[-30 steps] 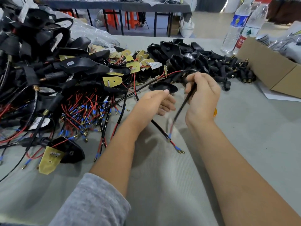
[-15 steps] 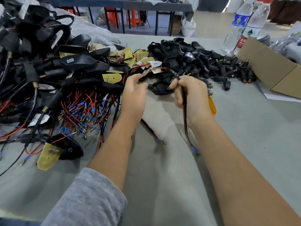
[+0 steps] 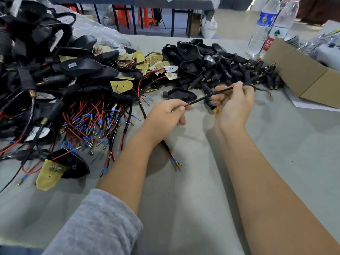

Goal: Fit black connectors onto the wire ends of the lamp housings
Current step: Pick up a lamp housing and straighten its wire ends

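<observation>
My left hand (image 3: 165,115) pinches one end of a thin black cable (image 3: 202,99) that runs up and right to my right hand (image 3: 233,105). My right hand grips the cable's far part, and its loose tail curls out past the fingers. A black connector (image 3: 210,103) sits in my right palm, with something orange under it. One black lamp housing (image 3: 179,94) lies on the table just beyond my hands. A heap of black connectors (image 3: 239,70) lies behind it. Housings with red and black wires (image 3: 88,118) are piled at the left.
A cardboard box (image 3: 303,76) stands at the right with two water bottles (image 3: 266,26) behind it. A housing with a yellow board (image 3: 60,168) lies near the front left. A red-black wire pair (image 3: 173,157) passes under my left wrist. Grey cloth covers the table (image 3: 184,199).
Both hands drew back from the housing on the table. The black cable, which hung down from my right hand, is now stretched between the two hands.
</observation>
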Tool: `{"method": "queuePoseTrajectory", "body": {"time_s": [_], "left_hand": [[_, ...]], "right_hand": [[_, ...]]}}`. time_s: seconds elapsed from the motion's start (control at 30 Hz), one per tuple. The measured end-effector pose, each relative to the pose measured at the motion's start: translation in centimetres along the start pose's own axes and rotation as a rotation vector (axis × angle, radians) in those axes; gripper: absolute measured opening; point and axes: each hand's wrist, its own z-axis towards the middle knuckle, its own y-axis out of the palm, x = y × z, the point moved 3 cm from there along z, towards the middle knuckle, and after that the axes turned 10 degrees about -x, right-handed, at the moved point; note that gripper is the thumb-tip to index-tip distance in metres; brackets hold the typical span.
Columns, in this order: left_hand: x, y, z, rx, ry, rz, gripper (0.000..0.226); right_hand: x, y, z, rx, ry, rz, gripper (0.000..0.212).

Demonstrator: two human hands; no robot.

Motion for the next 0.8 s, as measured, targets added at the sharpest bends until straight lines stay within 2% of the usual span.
{"method": "queuePoseTrajectory", "body": {"time_s": [0.17,0.43,0.53,0.8], "left_hand": [[-0.1,-0.7,0.0,0.157,-0.017,0.215,0.025],[-0.3,-2.1,-0.7,0.392,-0.138,0.372,0.026],[-0.2,-2.5,-1.0,0.430,-0.151,0.393,0.026],[-0.9,-3.0,-1.2,0.469,-0.315,0.344,0.030]], "right_hand": [[0.7,0.0,0.0,0.021,0.066,0.080,0.014],[1.3,0.9,-0.6,0.017,0.100,0.084,0.007],[1.4,1.0,-0.6,0.017,0.094,0.079,0.008],[1.4,0.6,-0.3,0.055,0.046,0.082,0.011]]}}
